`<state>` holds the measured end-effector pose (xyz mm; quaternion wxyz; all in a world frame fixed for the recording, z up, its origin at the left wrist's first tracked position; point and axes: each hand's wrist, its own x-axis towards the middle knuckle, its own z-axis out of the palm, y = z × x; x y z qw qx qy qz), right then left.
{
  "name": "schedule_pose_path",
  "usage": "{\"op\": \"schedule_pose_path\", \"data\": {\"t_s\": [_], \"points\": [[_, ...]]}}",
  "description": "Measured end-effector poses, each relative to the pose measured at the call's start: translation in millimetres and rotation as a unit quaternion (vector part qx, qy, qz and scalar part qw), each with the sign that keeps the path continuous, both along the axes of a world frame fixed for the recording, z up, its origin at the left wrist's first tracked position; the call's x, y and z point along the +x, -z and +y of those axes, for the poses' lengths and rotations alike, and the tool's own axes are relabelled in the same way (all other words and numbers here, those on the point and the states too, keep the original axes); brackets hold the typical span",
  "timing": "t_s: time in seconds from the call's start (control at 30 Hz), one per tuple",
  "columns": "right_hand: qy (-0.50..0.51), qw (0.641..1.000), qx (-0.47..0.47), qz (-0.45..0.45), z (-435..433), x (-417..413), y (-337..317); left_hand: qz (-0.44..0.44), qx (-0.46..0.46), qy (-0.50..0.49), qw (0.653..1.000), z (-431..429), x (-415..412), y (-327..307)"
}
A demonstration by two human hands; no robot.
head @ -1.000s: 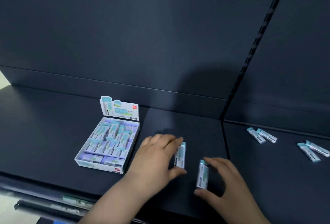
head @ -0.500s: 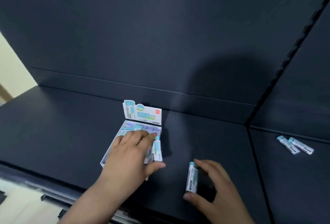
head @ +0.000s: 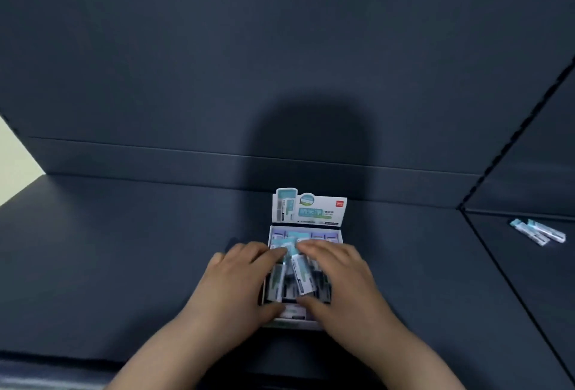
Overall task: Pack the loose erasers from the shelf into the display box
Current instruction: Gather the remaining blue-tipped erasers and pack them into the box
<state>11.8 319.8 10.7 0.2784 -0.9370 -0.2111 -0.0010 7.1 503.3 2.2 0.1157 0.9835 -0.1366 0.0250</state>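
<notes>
**STATUS.** Display box (head: 292, 325) sits on the dark shelf (head: 124, 265), with its header card (head: 311, 210) upright at the rear. Rows of erasers already fill the back of the box. The front rows are partly hidden by both hands.

**L hand** (head: 239, 284): over the box's left half. Fingers curved and close together, thumb at the near end, clamped end to end on a shaded eraser (head: 276, 280). Blur limits certainty here.

**R hand** (head: 342, 280): over the right half. Fingers together, index tip + thumb pinching a tilted eraser (head: 301, 277) by its short ends. Its far end leans toward the L hand.

**Remaining stock.** Two loose erasers (head: 538, 231) lie on the next shelf section (head: 529, 290), well apart from the box, side by side and approx. touching.

**HANDLING (judgement).**
- Each eraser: light, small, stiff enough to hold by the ends, not fragile.
- The sleeve is prob. smooth, so it may slip under a weak pinch.
- Grip pt for dropping into a slot: the short ends.
- Grip pt for lifting off the shelf: the long sides, w/ thumb + 2 fingers.
- The box is thin card: don't lean on the walls. Press pieces down flat, one per gap.
</notes>
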Motion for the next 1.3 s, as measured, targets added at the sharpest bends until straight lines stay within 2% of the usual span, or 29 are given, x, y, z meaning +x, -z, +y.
{"op": "schedule_pose_path", "data": {"t_s": [0.13,0.47,0.63,0.9,1.07,1.3], "points": [[0.007,0.997,-0.078,0.028,-0.4,-8.4,-4.4,0.016,-0.033,0.050,0.998,2.8,3.9,-1.0],[0.064,0.997,-0.050,-0.002,-17.5,-26.2,2.2,-0.019,-0.096,0.058,0.994,1.0,12.2,-6.6],[0.078,0.996,-0.033,-0.016,-21.3,-18.8,0.7,-0.056,-0.043,0.051,0.996,-11.7,17.6,-5.8],[0.088,0.995,-0.005,-0.044,-46.1,-8.1,1.8,-0.126,-0.011,0.059,0.990,-52.9,9.9,-9.9],[0.068,0.994,-0.077,-0.024,-94.3,-1.5,-7.2,-0.119,0.043,0.043,0.991,-99.2,11.4,-16.3],[0.077,0.984,-0.161,-0.013,-202.8,0.2,-19.1,-0.066,0.045,0.045,0.996,-205.7,9.9,-29.5]]}}
